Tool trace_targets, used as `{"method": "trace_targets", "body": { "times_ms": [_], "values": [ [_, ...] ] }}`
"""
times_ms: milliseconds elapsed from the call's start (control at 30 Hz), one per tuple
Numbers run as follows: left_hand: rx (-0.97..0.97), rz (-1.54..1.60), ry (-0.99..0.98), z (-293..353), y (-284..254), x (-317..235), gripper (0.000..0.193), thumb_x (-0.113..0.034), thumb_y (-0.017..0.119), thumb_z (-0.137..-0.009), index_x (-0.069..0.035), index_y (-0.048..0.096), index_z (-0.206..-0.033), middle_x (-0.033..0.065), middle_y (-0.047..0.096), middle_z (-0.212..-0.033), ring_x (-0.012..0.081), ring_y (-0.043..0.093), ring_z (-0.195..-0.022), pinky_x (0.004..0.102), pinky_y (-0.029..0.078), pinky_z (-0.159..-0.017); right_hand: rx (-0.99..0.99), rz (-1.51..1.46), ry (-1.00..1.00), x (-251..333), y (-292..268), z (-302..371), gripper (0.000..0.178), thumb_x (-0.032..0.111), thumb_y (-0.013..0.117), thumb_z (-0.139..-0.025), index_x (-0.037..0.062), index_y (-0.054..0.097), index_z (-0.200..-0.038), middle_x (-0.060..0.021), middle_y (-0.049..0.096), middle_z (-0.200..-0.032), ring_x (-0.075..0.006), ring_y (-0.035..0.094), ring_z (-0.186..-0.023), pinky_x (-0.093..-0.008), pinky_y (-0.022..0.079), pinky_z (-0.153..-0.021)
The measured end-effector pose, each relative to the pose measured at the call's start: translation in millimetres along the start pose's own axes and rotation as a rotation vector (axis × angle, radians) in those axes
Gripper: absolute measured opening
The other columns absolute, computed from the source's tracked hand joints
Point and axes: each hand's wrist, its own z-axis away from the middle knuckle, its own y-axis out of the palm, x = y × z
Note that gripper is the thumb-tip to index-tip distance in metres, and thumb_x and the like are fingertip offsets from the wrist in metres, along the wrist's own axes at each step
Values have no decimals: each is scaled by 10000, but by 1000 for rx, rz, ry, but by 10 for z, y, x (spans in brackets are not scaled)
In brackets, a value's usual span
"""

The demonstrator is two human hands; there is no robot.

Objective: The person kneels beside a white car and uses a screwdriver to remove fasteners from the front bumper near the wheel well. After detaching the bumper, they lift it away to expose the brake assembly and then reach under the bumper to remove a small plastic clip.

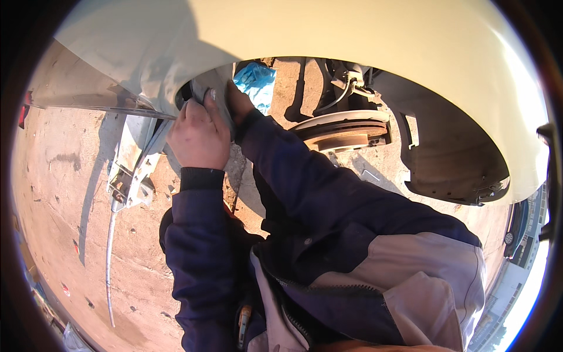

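Note:
Both my hands are at the front-left edge of a pale car's wheel arch. My left hand point(199, 136) is closed round the edge of a grey wheel arch liner point(221, 82), its thumb pressed on the grey surface. Right beside it, my right hand point(239, 104) reaches behind the same liner; its fingers are hidden there. A dark gap shows between the liner and the pale fender point(281, 26). Inside the arch, to the right, is a rusty brake disc point(343, 129) with no wheel over it.
A floor jack point(130, 155) with a long handle point(110, 264) stands under the car's sill at left. Crumpled blue plastic point(256, 82) lies beyond my right hand. A dark liner section point(451, 146) hangs in the arch at right. A parked car point(516, 230) stands far right.

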Motion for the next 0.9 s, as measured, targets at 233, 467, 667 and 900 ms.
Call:
{"method": "trace_targets", "body": {
  "times_ms": [233,467,667,900],
  "values": [
    [-2,-173,9,-46,23,144,417,-311,731,-1068,-75,592,-753,188,722,-728,425,726,-631,512,573,-569,135,-2,7,-88,74,-308,774,568,331,-1206,-55,432,-1656,-242,614,-1571,-351,653,-1392,-477,511,-1187],
    [230,-380,-123,-88,-163,140,497,-480,700,-1075,-83,693,-774,228,752,-760,449,757,-688,543,602,-629,216,-47,-50,-45,177,-277,772,587,293,-1210,-16,421,-1676,-210,570,-1634,-332,586,-1471,-454,450,-1250],
    [505,-390,-170,-115,-396,174,466,-531,764,-1000,-71,774,-923,214,801,-888,448,789,-841,549,624,-740,114,-12,-55,-33,240,-199,795,595,303,-1205,-35,417,-1675,-205,575,-1630,-321,582,-1475,-436,461,-1236],
    [529,-426,-189,-83,-383,313,528,-559,845,-921,-46,759,-1006,214,809,-953,442,794,-915,543,628,-781,-35,56,-32,-35,307,-106,850,640,337,-1187,-64,442,-1651,-209,604,-1588,-326,623,-1418,-444,494,-1196]
  ]
}}
